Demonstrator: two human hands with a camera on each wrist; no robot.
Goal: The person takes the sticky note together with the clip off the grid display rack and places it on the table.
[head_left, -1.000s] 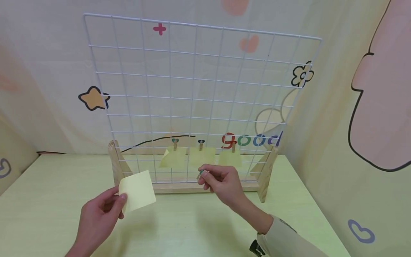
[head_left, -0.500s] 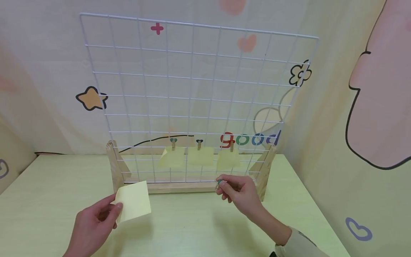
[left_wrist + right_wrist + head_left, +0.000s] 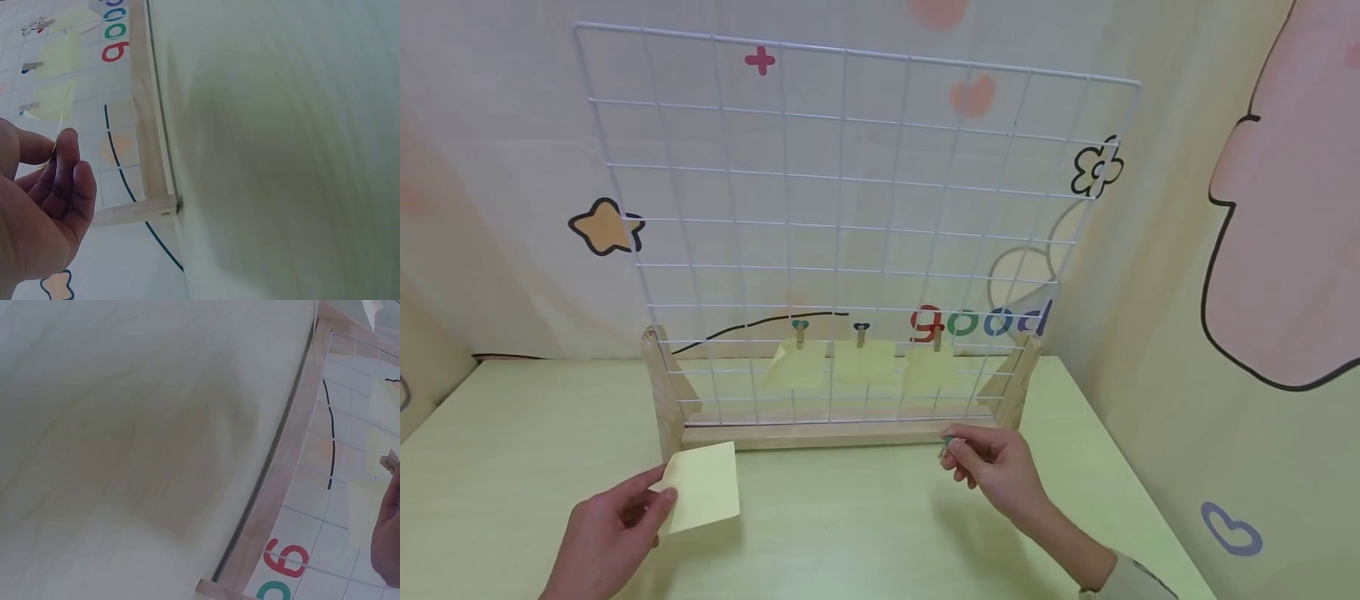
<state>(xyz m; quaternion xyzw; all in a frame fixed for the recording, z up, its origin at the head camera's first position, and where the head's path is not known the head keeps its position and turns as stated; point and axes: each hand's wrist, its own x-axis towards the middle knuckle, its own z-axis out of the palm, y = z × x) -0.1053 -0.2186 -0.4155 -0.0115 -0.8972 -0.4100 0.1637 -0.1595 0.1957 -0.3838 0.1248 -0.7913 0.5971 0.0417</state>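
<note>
In the head view my left hand [image 3: 613,529] pinches a pale yellow sticky note [image 3: 702,487] by its left edge, thumb in front. The left wrist view shows that note edge-on between thumb and fingers. My right hand [image 3: 1000,468] pinches a small wooden clothespin with a teal top [image 3: 950,444], in front of the rack's base at the right. Its wooden end [image 3: 390,461] shows at the fingertips in the right wrist view. Behind the hands, a white wire grid [image 3: 850,200] carries three yellow notes [image 3: 863,363] side by side, each under a small clothespin [image 3: 861,335].
Wooden feet [image 3: 662,392] and a crossbar [image 3: 835,435] support the grid on the pale yellow-green tabletop [image 3: 820,525]. A backdrop [image 3: 512,192] with printed shapes and the word "good" stands behind it, and a patterned side wall [image 3: 1262,450] at the right.
My right hand has moved right and down with the clothespin, away from the hanging notes. My left hand has lowered slightly to the left, still holding its note.
</note>
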